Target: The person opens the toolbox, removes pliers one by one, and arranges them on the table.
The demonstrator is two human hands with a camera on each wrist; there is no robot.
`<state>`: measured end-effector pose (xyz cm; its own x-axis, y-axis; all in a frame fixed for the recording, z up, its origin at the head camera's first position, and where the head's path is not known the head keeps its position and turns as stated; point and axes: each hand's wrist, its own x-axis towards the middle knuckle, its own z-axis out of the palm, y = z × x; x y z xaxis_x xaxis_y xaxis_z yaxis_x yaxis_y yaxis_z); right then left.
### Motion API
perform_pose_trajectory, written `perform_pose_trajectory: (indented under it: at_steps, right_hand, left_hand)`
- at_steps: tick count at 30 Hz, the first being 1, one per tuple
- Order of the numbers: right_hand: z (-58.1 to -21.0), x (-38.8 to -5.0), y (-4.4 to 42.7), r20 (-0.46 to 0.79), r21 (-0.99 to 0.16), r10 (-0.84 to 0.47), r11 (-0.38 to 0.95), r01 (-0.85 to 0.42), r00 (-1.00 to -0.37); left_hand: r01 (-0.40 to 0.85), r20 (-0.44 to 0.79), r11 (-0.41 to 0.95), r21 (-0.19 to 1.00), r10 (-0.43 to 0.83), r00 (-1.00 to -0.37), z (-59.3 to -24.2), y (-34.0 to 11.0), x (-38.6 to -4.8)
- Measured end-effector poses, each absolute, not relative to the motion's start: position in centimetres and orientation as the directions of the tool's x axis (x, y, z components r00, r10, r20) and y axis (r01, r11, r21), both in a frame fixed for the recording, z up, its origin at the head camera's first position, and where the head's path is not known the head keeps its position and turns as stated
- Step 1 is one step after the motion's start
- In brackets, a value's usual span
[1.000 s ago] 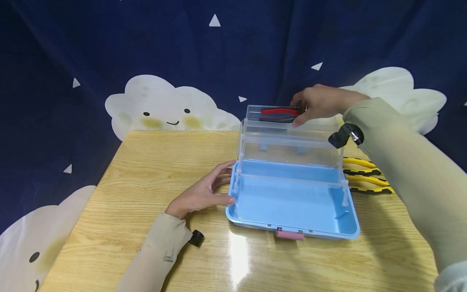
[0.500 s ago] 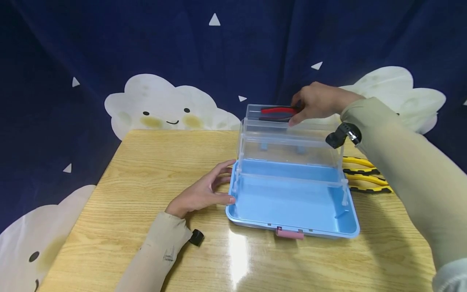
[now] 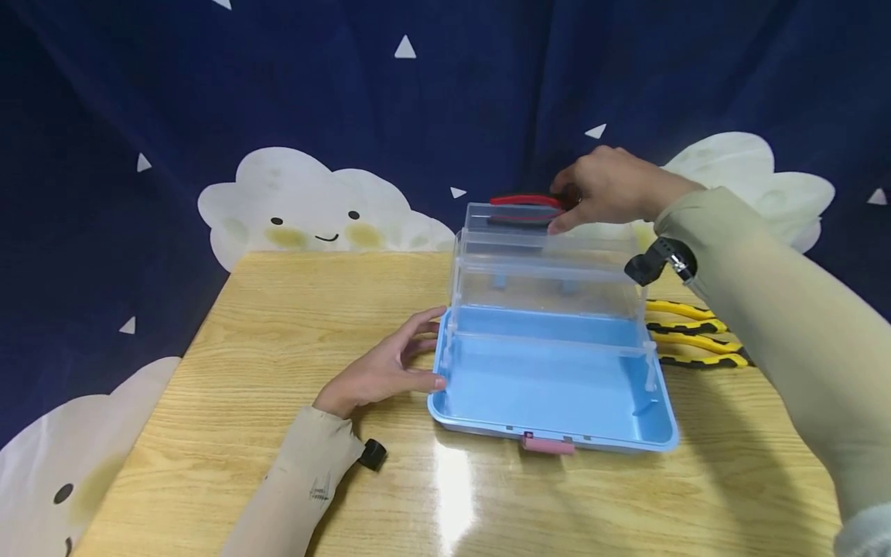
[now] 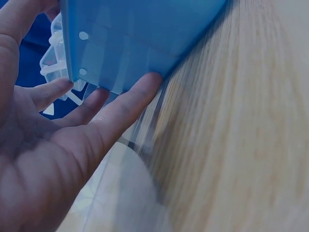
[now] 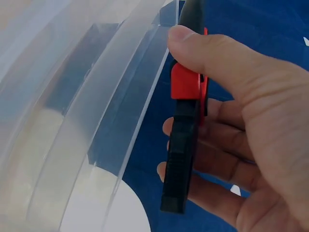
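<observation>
My right hand point(image 3: 612, 186) pinches a pair of red-and-black pliers point(image 5: 186, 87) above the top clear tray at the back of a light-blue toolbox point(image 3: 543, 387). Its handles stick out to the left in the head view. The right wrist view shows the thumb pressing one side and the fingers behind the pliers' dark body. At the toolbox's left side, my left hand point(image 3: 383, 367) rests with spread fingers. In the left wrist view the fingertips point(image 4: 149, 82) touch the blue outer wall, and no small thing lies in the palm.
Clear folding trays point(image 3: 543, 286) stand raised over the rear of the toolbox. A pink latch point(image 3: 548, 445) is at its front. Yellow-and-black tool handles point(image 3: 689, 339) lie to the right on the wooden table point(image 3: 299, 309). A dark blue cloud-patterned cloth point(image 3: 334, 85) hangs behind.
My right hand has lifted slightly, and the pliers now rise above the top tray's rim instead of lying within it. The left hand stays at the toolbox wall. The view has shifted a little.
</observation>
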<state>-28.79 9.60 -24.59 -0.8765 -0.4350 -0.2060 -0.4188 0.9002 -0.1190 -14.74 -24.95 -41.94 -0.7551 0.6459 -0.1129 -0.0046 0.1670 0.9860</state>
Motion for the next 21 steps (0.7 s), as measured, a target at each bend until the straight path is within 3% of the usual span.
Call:
perform_pose_trajectory:
  at_steps: [21]
  right_hand:
    - [-25.6,-24.8,11.0,0.015,-0.143,-0.547,0.827,-0.544,-0.837]
  left_hand:
    - [0.005,-0.124,0.199,0.980,0.628,-0.769,-42.7,-26.9,-16.2]
